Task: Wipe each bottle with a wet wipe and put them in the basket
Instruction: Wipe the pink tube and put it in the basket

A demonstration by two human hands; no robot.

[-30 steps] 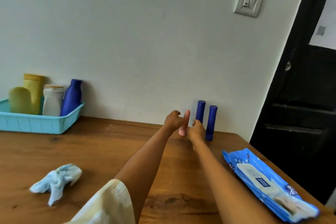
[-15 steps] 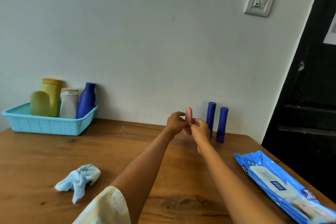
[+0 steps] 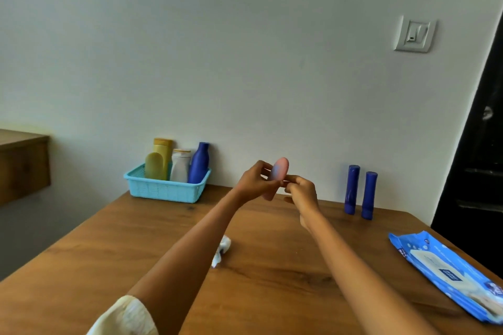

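A small pink bottle [image 3: 279, 169] is held up above the table, tilted. My left hand [image 3: 254, 182] grips it from the left, and my right hand [image 3: 300, 190] pinches it from the right. The turquoise basket [image 3: 163, 190] stands at the back left by the wall, holding a yellow bottle [image 3: 162, 149], a green bottle [image 3: 154, 165], a white bottle [image 3: 180, 165] and a dark blue bottle [image 3: 199, 162]. Two slim blue bottles [image 3: 359, 191] stand upright at the back right. A crumpled wet wipe [image 3: 221, 249] lies on the table, partly hidden by my left forearm.
A blue pack of wet wipes [image 3: 446, 272] lies near the right edge of the wooden table [image 3: 272, 280]. A wooden cabinet [image 3: 23, 163] stands off to the left. A dark door [image 3: 479, 144] is at the right, and a light switch [image 3: 414, 34] is on the wall.
Both hands have lifted the pink bottle off the table and carried it left, away from the two blue bottles. The view has swung left, so the basket now sits nearer the middle.
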